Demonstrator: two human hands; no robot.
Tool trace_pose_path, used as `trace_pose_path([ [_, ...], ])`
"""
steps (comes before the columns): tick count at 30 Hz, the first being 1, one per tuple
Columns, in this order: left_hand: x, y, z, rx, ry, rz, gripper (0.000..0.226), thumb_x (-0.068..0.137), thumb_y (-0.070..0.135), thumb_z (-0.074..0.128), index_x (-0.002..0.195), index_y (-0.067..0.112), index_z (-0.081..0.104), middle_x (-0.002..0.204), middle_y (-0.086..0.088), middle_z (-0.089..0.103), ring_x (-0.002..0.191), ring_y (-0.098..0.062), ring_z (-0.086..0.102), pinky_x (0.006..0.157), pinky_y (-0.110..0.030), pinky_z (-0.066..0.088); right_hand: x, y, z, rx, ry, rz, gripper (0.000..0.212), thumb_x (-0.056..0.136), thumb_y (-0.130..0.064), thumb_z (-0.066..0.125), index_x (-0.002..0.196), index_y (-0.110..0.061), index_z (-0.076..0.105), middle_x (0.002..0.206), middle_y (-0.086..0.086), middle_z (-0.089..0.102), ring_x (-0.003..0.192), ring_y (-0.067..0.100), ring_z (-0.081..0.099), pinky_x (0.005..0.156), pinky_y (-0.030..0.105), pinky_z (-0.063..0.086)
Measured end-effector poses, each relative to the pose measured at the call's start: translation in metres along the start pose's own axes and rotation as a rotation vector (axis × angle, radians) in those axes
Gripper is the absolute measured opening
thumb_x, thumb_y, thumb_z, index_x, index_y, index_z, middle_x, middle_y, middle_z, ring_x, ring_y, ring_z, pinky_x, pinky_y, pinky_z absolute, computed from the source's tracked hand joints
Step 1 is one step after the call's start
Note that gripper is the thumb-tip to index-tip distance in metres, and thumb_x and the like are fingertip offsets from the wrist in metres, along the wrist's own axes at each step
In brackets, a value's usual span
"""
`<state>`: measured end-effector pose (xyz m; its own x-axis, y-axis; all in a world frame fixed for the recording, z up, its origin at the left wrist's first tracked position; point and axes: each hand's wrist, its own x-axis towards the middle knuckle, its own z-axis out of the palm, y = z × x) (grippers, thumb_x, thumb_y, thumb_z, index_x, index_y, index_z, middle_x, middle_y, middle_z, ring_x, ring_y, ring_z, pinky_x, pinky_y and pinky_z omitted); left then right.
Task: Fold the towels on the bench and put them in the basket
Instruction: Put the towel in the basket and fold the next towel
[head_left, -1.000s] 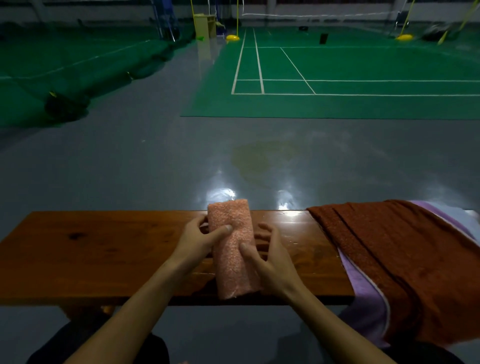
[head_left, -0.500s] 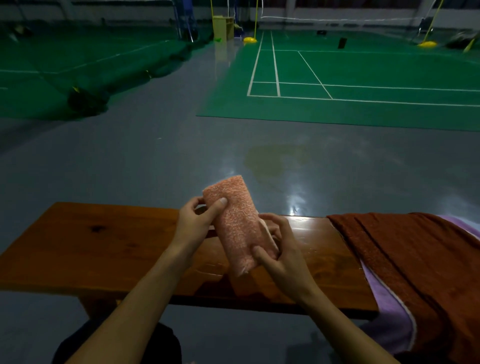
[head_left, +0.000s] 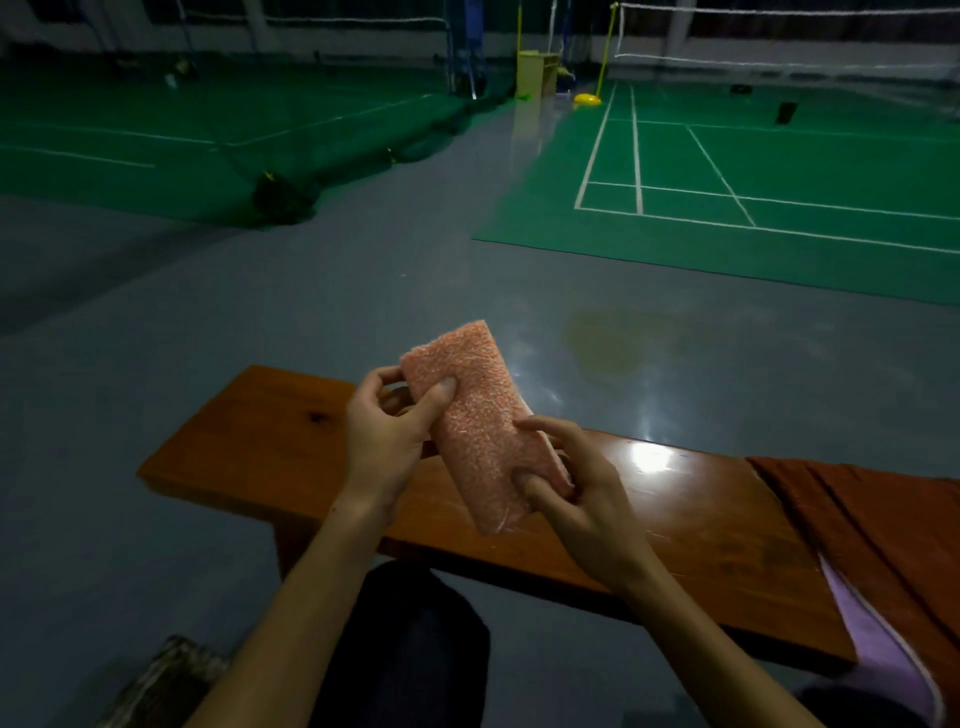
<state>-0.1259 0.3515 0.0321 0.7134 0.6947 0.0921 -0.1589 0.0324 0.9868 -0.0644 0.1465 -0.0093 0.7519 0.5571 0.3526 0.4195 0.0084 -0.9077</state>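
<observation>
Folded pink towel (head_left: 480, 426) held above desk (head_left: 270, 447), centre frame. Left hand (head_left: 387, 434) pinches its upper end; right hand (head_left: 584, 488) grips lower edge. Brown towel (head_left: 883, 530) over purple towel (head_left: 878, 644), desk right. Basket (head_left: 166, 680) lower left.

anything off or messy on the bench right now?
Mostly fine. The rust-brown towel and the lilac towel under it lie unfolded, drooping over the bench front edge at its right end. Nothing spilled or damaged.

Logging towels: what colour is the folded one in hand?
Salmon pink towel, speckled nubby texture; head view.
</observation>
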Motion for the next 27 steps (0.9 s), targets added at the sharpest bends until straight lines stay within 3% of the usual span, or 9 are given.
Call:
trace_pose_path([
  [4,-0.004,0.012,-0.064,0.040,0.121,0.058,0.045,0.082,0.030,0.089,0.117,0.015,0.065,0.113,-0.004,0.076,0.102,-0.017,0.075,0.066,-0.035,0.062,0.013,-0.019,0.051,-0.003,-0.113,-0.058,0.050,0.095,-0.002,0.070,0.132,-0.034,0.062,0.124,-0.009,0.062,0.103,0.021,0.069,0.069,0.036,0.063],
  [8,-0.015,0.014,-0.141,0.073,0.236,0.058,0.048,0.080,0.032,0.090,0.118,0.017,0.064,0.113,-0.004,0.077,0.103,-0.018,0.075,0.070,-0.039,0.063,0.020,-0.028,0.114,-0.011,-0.308,-0.049,0.046,0.096,-0.015,0.074,0.134,-0.033,0.057,0.126,-0.001,0.063,0.102,0.019,0.070,0.074,0.036,0.063],
  [13,-0.045,0.000,-0.236,0.110,0.339,-0.021,0.051,0.081,0.027,0.089,0.120,0.014,0.057,0.115,-0.009,0.074,0.098,-0.021,0.076,0.064,-0.040,0.064,0.019,-0.026,0.195,-0.051,-0.580,-0.031,0.046,0.093,-0.028,0.077,0.133,-0.037,0.055,0.118,-0.006,0.065,0.101,0.022,0.073,0.077,0.051,0.063],
  [16,-0.068,-0.013,-0.288,0.140,0.376,-0.101,0.051,0.084,0.024,0.087,0.121,0.012,0.053,0.111,-0.010,0.073,0.093,-0.023,0.077,0.062,-0.038,0.063,0.013,-0.021,0.243,-0.114,-0.736,-0.026,0.046,0.092,-0.034,0.079,0.129,-0.041,0.054,0.113,-0.013,0.062,0.096,0.017,0.070,0.076,0.047,0.061],
  [18,-0.082,-0.027,-0.320,0.154,0.404,-0.166,0.048,0.086,0.022,0.086,0.120,0.012,0.053,0.112,-0.011,0.072,0.095,-0.024,0.076,0.064,-0.041,0.065,0.008,-0.015,0.274,-0.132,-0.841,0.005,0.046,0.091,-0.033,0.081,0.127,-0.041,0.054,0.109,-0.014,0.061,0.089,0.013,0.068,0.072,0.040,0.061],
  [22,-0.103,-0.077,-0.378,0.186,0.498,-0.302,0.040,0.086,0.022,0.086,0.111,0.016,0.055,0.111,-0.013,0.072,0.096,-0.032,0.075,0.075,-0.056,0.064,-0.010,0.011,0.335,-0.193,-1.019,0.090,0.046,0.090,-0.034,0.081,0.124,-0.044,0.052,0.108,-0.001,0.064,0.088,0.017,0.070,0.076,0.044,0.062],
  [27,-0.132,-0.166,-0.422,0.215,0.647,-0.451,0.054,0.062,0.043,0.092,0.102,0.020,0.063,0.103,-0.009,0.075,0.096,-0.032,0.075,0.082,-0.061,0.061,-0.042,0.058,0.385,-0.336,-1.150,0.131,0.049,0.087,-0.033,0.080,0.127,-0.041,0.053,0.113,0.001,0.064,0.095,0.021,0.066,0.086,0.041,0.056],
])
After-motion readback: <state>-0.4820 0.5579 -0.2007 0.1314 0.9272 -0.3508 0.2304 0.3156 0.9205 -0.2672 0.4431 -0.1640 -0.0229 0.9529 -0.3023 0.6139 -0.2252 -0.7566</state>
